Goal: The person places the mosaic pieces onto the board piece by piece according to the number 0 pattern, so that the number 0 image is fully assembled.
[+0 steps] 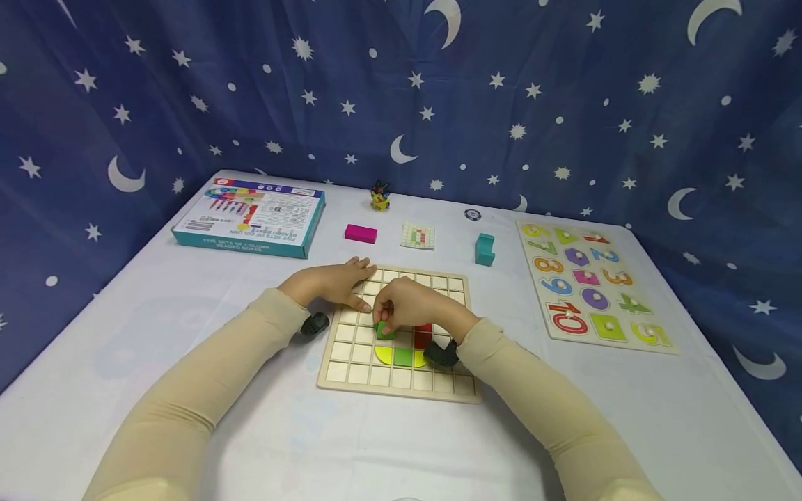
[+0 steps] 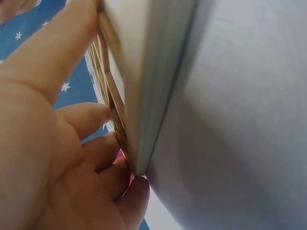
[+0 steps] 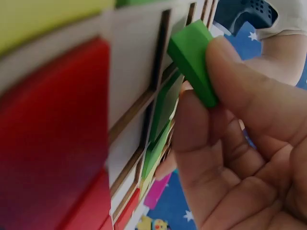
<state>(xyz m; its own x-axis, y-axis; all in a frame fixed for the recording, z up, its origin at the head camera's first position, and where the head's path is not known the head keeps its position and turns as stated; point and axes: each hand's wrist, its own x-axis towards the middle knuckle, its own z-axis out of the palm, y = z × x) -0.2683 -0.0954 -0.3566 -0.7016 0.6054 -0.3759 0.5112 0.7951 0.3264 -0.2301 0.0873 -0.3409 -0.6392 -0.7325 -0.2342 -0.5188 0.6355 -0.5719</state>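
Observation:
A wooden grid board [image 1: 395, 392] lies flat on the table, its square cells partly filled with coloured tiles. My left hand [image 1: 338, 282] rests on the board's far left corner and edge, fingers spread. In the left wrist view its fingertips touch the board's rim [image 2: 139, 100]. Over the left-middle cells, my right hand [image 1: 413, 303] pinches a green tile [image 3: 194, 60] between thumb and fingers, tilted and above the grid in the right wrist view. Nearby in the grid sit a yellow curved tile [image 1: 383, 355], a green square tile [image 1: 403, 357] and a red tile [image 1: 422, 339]. My right hand hides some cells.
Behind the board are a magenta block [image 1: 360, 234], a small pattern card [image 1: 417, 236], a teal block [image 1: 484, 249], a toy figure [image 1: 379, 195] and a round disc [image 1: 473, 214]. A flat box [image 1: 250, 217] lies at left, a number puzzle board [image 1: 592, 289] at right.

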